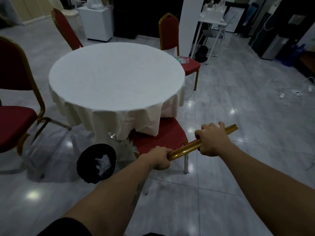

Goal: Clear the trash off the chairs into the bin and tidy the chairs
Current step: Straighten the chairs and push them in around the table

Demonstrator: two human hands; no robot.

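A red chair with a gold frame stands in front of me, its seat partly under the white tablecloth. My left hand and my right hand both grip the gold top rail of its backrest. A black bin sits on the floor to the left of the chair, with crumpled white paper inside. Across the table, another red chair carries clear plastic trash on its seat.
A round table with a white cloth fills the middle. Two more red chairs stand at the left and far left back. Cables and a power strip lie on the tiled floor to the right. A white pillar rises behind.
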